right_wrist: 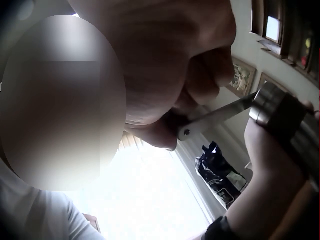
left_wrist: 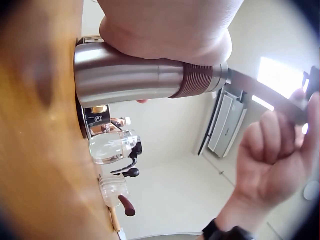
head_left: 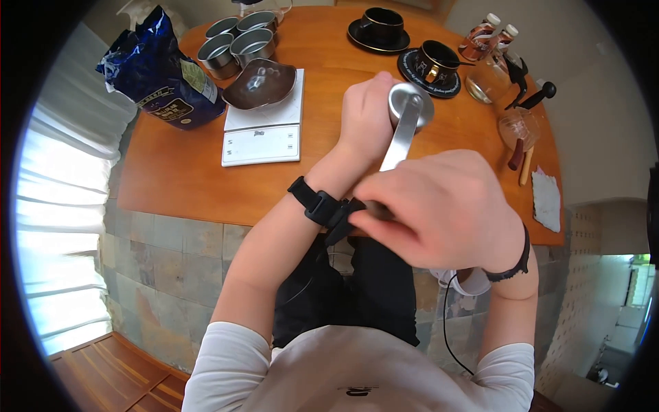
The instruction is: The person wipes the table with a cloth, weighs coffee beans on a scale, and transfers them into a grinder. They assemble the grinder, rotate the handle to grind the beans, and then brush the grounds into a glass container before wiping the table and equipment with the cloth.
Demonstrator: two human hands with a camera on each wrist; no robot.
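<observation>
My left hand [head_left: 367, 117] grips a silver hand coffee grinder [left_wrist: 125, 75] with a ribbed brown band near its top. In the left wrist view the grinder's base is at the wooden table. From its round lid a flat metal crank [head_left: 401, 143] reaches back toward my body. My right hand [head_left: 446, 206] holds the crank's outer end with curled fingers, which hide the knob. Left of the hands, a brown wavy-rimmed dish [head_left: 261, 84] sits on a white kitchen scale [head_left: 262, 145].
A blue bag [head_left: 171, 82] and several metal cups [head_left: 252, 44] stand at the left. Black cups on saucers [head_left: 429, 77] are behind the grinder. To the right are bottles [head_left: 478, 38], a glass pot [head_left: 484, 86], another glass vessel with a brown handle [head_left: 516, 152] and a white cloth [head_left: 546, 199].
</observation>
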